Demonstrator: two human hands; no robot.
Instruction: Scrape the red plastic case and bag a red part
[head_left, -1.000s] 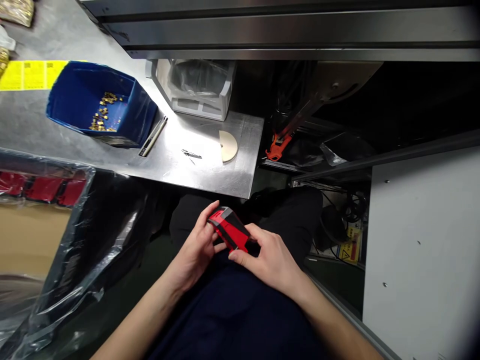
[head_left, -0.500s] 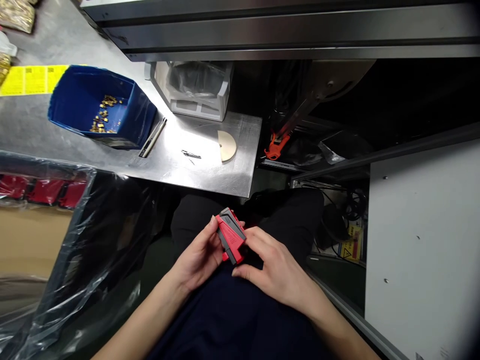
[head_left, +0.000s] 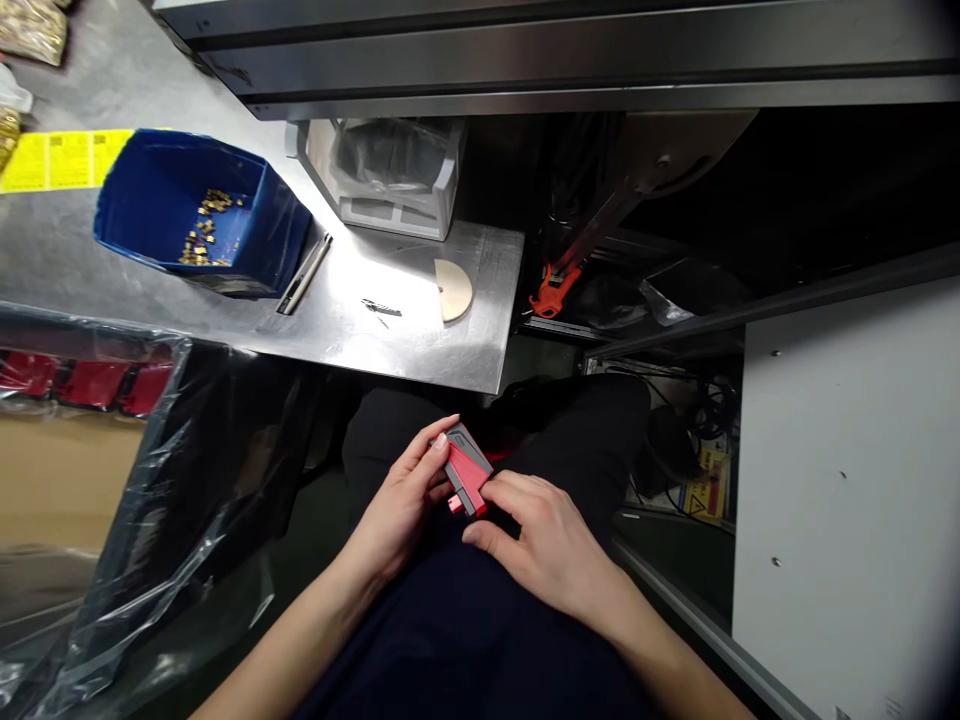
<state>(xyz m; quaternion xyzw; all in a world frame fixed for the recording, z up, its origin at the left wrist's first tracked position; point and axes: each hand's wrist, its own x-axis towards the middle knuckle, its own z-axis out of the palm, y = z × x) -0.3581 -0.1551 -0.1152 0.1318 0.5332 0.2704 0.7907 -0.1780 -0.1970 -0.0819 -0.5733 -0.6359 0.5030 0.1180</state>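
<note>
A small red and dark grey plastic housing (head_left: 469,470) is held above my lap, tilted, with a pinkish-red tab at its lower end. My left hand (head_left: 405,500) grips it from the left, thumb on its upper face and fingers behind its far edge. At the lower right edge of the housing, my right hand (head_left: 544,535) touches it with curled fingers whose tips are partly hidden. The right thumb lies just below, apart from the housing.
On the metal table (head_left: 360,345) stand a blue bin (head_left: 247,255) of small brass parts and a grey bin (head_left: 394,215). A pen (head_left: 306,275), dark thin pieces (head_left: 381,307) and a pale half disc (head_left: 453,291) lie there too. Left, plastic film (head_left: 217,440) covers a box with red parts.
The housing has turned slightly in my hands. My left thumb has moved onto its upper face, and the left fingers now reach over its far edge. The right hand has barely shifted.
</note>
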